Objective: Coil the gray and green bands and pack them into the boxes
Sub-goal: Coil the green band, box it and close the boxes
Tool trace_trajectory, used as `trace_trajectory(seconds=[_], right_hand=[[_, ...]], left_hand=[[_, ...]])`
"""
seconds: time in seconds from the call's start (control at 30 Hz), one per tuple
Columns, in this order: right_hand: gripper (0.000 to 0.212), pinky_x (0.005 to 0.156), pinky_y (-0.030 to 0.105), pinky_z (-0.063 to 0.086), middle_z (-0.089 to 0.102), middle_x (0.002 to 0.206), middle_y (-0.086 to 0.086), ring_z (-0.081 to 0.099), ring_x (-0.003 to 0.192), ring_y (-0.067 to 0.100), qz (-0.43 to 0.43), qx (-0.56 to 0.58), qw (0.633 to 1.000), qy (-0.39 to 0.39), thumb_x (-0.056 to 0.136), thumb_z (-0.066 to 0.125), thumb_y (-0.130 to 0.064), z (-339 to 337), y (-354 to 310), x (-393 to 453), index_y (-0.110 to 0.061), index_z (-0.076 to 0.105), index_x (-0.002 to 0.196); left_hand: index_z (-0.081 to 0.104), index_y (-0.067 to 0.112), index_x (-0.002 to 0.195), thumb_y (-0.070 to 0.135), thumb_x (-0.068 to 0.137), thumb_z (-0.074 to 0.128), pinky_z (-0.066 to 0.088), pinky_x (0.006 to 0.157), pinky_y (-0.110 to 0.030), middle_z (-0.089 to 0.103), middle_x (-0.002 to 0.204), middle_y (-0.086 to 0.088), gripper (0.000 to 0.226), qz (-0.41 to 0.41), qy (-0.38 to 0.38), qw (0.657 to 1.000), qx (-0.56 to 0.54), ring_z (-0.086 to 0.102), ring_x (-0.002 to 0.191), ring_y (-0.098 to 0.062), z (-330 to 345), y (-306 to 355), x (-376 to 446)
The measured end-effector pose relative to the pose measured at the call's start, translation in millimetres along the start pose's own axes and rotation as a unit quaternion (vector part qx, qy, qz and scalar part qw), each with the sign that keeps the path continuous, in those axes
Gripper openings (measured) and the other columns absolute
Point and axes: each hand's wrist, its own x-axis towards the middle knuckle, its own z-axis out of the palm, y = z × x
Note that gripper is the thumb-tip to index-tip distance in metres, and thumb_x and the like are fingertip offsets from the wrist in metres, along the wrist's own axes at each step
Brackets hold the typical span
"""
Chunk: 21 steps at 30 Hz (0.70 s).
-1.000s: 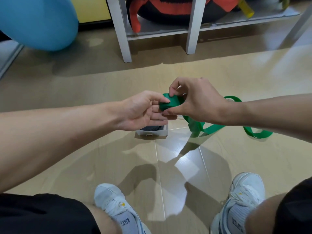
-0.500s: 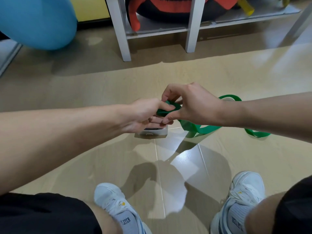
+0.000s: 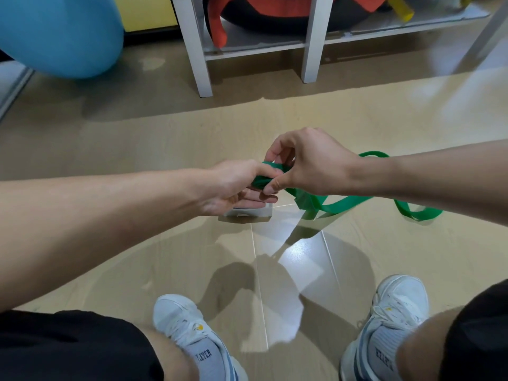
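Observation:
A green band (image 3: 341, 204) trails in loops over the floor to the right, and its near end is wound into a small coil between my hands. My left hand (image 3: 236, 185) holds the coil from the left, thumb on top and fingers under it. My right hand (image 3: 308, 163) pinches the coil from the right with thumb and fingers. Under my left hand a small white box (image 3: 258, 213) sits on the floor, mostly hidden. No gray band shows.
A white shelf frame (image 3: 310, 42) with a red and black bag stands at the back. A big blue ball (image 3: 60, 31) lies at the back left. My two white shoes (image 3: 192, 334) are planted at the bottom of the view.
Both hands have kept turning the coil above the box. More of the green band has been drawn in from the right, and the loose loops on the floor have shifted.

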Motion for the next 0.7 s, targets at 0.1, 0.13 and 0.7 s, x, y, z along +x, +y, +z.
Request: trace_trajectory(seconds=[0.1,0.13,0.7], right_hand=[[0.045,0.061,0.025,0.052,0.068,0.076,-0.008,0.063,0.07,0.01,-0.006,-0.012,1.0,0.005,0.061,0.095,-0.041,8.5,1.0,-4.1,-0.025,0.068,0.093],[0.045,0.064,0.028,0.054,0.069,0.079,-0.008,0.063,0.072,0.009,-0.007,-0.005,1.0,0.014,0.061,0.095,-0.04,10.4,2.0,-4.5,-0.024,0.068,0.094],[0.034,0.065,0.025,0.051,0.072,0.076,0.0,0.067,0.071,0.015,0.239,0.058,0.951,-0.189,0.08,0.081,-0.045,22.8,94.7,-21.4,-0.013,0.068,0.084]], left_hand=[[0.074,0.008,0.104,0.016,0.08,0.081,0.061,0.09,-0.033,0.078,0.081,-0.007,0.027,0.018,0.018,0.999,0.037,0.078,0.083,-0.017,4.4,-2.2,-0.1],[0.074,0.008,0.103,0.016,0.078,0.082,0.062,0.088,-0.033,0.078,0.078,-0.007,0.028,0.024,0.025,0.998,0.046,0.077,0.08,-0.017,5.0,-2.0,-0.4],[0.072,0.019,0.105,0.038,0.094,0.069,0.058,0.068,-0.026,0.074,0.071,0.001,0.022,0.056,0.065,0.996,-0.025,0.079,0.078,-0.019,-11.4,18.6,2.5]])
